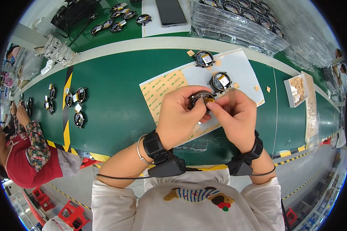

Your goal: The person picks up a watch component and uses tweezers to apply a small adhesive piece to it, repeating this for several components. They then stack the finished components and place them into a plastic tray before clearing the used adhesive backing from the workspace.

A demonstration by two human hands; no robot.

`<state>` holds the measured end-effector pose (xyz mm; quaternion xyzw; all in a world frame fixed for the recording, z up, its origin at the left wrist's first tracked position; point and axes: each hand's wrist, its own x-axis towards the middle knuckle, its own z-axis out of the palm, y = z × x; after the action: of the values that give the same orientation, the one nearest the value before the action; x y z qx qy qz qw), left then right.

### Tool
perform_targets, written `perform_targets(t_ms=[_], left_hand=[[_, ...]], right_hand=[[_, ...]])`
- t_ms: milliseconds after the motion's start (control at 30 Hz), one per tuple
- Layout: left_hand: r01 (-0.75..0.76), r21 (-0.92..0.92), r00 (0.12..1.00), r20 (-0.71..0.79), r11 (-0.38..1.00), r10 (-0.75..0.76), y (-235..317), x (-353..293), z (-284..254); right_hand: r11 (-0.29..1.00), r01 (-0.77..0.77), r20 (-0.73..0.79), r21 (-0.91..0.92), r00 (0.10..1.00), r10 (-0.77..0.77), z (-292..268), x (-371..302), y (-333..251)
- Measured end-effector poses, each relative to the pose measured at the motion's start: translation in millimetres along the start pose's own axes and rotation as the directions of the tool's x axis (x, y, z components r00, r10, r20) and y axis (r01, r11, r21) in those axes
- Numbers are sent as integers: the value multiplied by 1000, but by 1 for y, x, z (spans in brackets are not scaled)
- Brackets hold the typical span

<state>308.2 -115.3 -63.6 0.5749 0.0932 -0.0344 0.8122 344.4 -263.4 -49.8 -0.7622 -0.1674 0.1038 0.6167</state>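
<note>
My left hand [178, 117] is closed round an open round watch case [196, 95], its thumb over the inside. The fingers of my right hand [237, 117] pinch at the right edge of that case, beside a yellow-brown film piece [209, 100]; whether they grip the film is hidden. Both hands are above a sheet of adhesive backing paper [164, 87], yellowish and printed on the left, white on the right. Just beyond my fingers lies one open watch case [221, 81] with a white-labelled part inside; a second similar watch case [204, 59] sits farther back.
Several watch cases [80, 95] stand left near a yellow-black tape line [67, 133]. A small box [297, 91] with scraps is at right. Behind the pale ledge [142, 43] are a phone [170, 12] and stacked clear trays [239, 29]. A co-worker [34, 161] sits left.
</note>
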Motion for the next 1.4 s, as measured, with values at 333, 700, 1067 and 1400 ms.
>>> perform_targets(t_ms=[333,700,1067,1400], left_hand=[[-191,-135,977,69,972,201,-6,-8,9],[-37,132,984,179,991,13,9,-10,-4],[-335,566,935,296,754,193,13,-8,-12],[-209,619,971,226,757,84,11,-13,-13]], right_hand=[[992,29,-80,119,997,-20,4,1,11],[958,-66,90,278,995,43,-7,16,14],[953,-196,291,229,948,125,-13,12,13],[971,-189,384,144,915,121,-7,17,13]])
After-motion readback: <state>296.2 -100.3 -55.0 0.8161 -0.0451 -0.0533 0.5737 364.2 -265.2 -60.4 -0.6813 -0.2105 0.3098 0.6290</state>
